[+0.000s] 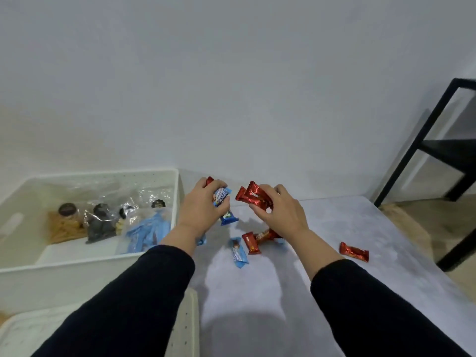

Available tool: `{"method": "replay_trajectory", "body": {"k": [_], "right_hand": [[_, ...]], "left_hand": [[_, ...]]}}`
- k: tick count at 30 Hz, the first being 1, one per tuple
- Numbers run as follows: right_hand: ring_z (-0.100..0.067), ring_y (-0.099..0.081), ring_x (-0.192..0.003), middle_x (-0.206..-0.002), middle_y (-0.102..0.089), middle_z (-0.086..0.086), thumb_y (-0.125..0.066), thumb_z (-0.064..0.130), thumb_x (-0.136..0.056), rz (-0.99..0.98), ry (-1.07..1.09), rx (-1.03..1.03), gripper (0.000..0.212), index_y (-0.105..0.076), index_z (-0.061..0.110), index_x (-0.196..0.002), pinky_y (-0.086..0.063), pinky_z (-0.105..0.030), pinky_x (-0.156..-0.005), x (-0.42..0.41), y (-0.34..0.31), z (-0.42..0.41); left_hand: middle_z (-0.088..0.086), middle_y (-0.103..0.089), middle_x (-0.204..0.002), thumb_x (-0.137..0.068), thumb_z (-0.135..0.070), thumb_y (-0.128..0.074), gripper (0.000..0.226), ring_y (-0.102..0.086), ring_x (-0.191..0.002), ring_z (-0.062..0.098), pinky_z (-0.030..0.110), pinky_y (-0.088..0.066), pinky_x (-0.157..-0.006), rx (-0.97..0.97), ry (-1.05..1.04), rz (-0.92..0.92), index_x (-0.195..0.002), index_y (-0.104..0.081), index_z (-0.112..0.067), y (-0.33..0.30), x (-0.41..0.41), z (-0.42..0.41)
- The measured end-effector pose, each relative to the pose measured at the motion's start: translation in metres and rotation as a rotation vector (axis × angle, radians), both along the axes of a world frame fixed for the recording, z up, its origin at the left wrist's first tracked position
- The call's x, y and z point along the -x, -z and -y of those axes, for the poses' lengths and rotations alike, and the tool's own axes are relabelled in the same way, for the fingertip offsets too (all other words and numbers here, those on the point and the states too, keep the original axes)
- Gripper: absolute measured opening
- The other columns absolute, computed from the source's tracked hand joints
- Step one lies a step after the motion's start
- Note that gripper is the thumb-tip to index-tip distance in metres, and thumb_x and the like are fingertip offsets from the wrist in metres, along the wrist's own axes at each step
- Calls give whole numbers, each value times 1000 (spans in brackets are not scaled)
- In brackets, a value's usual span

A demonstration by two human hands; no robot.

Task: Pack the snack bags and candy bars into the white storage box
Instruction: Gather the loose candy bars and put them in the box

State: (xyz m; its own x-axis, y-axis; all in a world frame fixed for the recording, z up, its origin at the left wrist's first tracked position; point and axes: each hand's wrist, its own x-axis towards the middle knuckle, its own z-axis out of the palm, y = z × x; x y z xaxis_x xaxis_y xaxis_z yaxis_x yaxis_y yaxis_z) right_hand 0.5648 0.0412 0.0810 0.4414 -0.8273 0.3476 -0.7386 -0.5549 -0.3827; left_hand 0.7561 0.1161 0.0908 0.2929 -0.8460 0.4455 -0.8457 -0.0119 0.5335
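The white storage box (pixel 177 191) sits at the table's (pixel 360 228) left edge, already holding clear snack bags (pixel 103 217). Beside it the left hand (pixel 201 210) grips blue-wrapped bars (pixel 222 199) and the right hand (pixel 280 212) clutches red-wrapped bars (pixel 251 195). Gathering seems underway; next, both handfuls go leftward into the box, then the loose bars (pixel 353 251) near the table's middle.
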Motion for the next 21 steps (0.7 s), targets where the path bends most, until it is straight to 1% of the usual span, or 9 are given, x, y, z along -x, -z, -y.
{"method": "replay_trajectory", "body": {"k": [4,7,11,13,15,18,21], "right_hand": [[-22,-61,-85,-107,-53,2,-53,57,-85,38,-104,73,50,-44,37,-130,-48,-31,-74,-63,-41,-10],[-22,-61,-84,-107,-54,2,-52,58,-85,38,-177,100,50,-43,38,-130,-49,-32,-76,-121,-66,-27],[-23,-62,-87,-106,-54,3,-54,59,-83,32,-294,76,50,-43,40,-127,-51,-33,-78,-206,-79,-59],[-23,-62,-89,-107,-54,3,-53,59,-83,22,-328,28,50,-42,40,-128,-50,-33,-79,-248,-77,-77],[-22,-61,-92,-108,-54,1,-53,58,-84,47,-346,-41,51,-42,38,-129,-50,-33,-80,-288,-68,-96],[-22,-60,-95,-105,-55,0,-54,56,-84,121,-336,-201,48,-44,37,-126,-47,-32,-79,-340,-45,-123],[-25,-58,-104,-113,-56,-3,-54,58,-83,102,-294,-369,53,-43,37,-130,-48,-36,-88,-372,-10,-139]], "left_hand": [[-6,-56,-100,-80,-34,-64,27,-58,-82,16,26,-46,-70,64,-93,38,-107,-63,-31,-40,-57,-24],[-7,-54,-98,-82,-33,-63,27,-57,-81,14,25,-44,-69,52,-169,61,-109,-62,-31,-59,-108,-54],[-8,-52,-97,-83,-34,-63,28,-58,-81,14,27,-50,-70,28,-270,54,-110,-61,-32,-67,-180,-98],[-8,-53,-98,-83,-35,-63,28,-59,-81,14,29,-52,-71,12,-319,35,-110,-60,-32,-63,-215,-118],[-7,-53,-97,-83,-35,-63,27,-58,-83,14,29,-51,-72,-10,-364,-3,-110,-60,-32,-55,-246,-134],[-7,-53,-98,-82,-33,-63,29,-54,-84,12,25,-43,-73,-46,-410,-44,-111,-61,-31,-36,-286,-153],[-5,-53,-107,-83,-32,-63,34,-54,-87,12,24,-41,-79,-155,-409,-101,-117,-59,-29,-11,-313,-167]]}}
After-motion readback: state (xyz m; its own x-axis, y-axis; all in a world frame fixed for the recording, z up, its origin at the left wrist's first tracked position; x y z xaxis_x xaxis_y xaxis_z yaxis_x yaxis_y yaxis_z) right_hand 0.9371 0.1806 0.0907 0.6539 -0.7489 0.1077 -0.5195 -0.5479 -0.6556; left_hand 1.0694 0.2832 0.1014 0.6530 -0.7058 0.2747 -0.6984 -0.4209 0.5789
